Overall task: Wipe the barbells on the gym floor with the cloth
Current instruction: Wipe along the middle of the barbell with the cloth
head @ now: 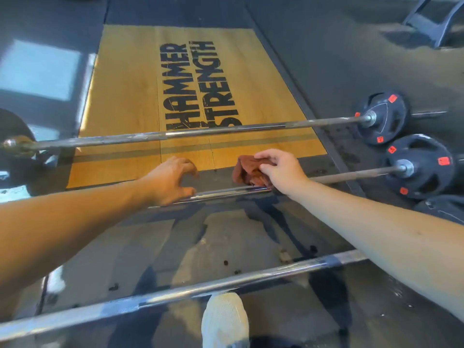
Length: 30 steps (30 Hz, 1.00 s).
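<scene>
Three barbells lie across the dark gym floor. The middle barbell [226,192] runs between my hands to a black plate [419,167] at the right. My right hand [278,169] grips a crumpled reddish-brown cloth [247,172] and holds it on that bar. My left hand [173,180] hovers over the same bar further left, fingers and thumb curved apart, thumb near the steel, holding nothing. The far barbell [175,134] crosses the wooden platform. The near barbell [200,288] lies close to my feet.
A yellow wooden platform [125,96] printed "HAMMER STRENGTH" lies ahead. A second black plate [383,116] sits on the far bar at the right, another dark plate [12,131] at its left end. My pale shoe [224,320] stands just behind the near bar. A metal frame [431,21] stands top right.
</scene>
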Each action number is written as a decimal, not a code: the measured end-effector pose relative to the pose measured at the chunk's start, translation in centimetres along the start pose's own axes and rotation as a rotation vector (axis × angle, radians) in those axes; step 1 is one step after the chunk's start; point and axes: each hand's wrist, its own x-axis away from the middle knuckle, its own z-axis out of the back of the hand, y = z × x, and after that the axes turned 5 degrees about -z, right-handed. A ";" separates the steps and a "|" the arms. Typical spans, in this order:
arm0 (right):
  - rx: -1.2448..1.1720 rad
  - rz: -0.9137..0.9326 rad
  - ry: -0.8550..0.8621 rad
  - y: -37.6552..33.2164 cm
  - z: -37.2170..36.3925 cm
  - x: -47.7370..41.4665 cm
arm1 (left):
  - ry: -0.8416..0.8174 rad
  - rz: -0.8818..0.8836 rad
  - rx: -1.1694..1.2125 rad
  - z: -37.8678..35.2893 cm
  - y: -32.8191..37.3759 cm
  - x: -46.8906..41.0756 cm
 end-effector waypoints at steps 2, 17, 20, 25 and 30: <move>-0.162 -0.039 -0.093 -3.4 0.5 1.3 | 0.052 0.038 0.096 3.3 4.1 0.2; -0.391 -0.020 -0.401 -15.7 4.9 12.6 | 0.369 0.119 0.336 15.6 18.2 7.2; -0.261 -0.004 -0.259 -15.8 4.9 13.2 | 0.354 0.145 0.367 15.4 17.7 7.4; -0.004 0.019 -0.123 -16.0 5.6 14.0 | 0.360 0.163 0.567 15.3 17.4 7.1; 0.256 0.005 -0.014 -16.7 7.2 14.4 | 0.285 0.150 0.627 15.0 17.1 6.1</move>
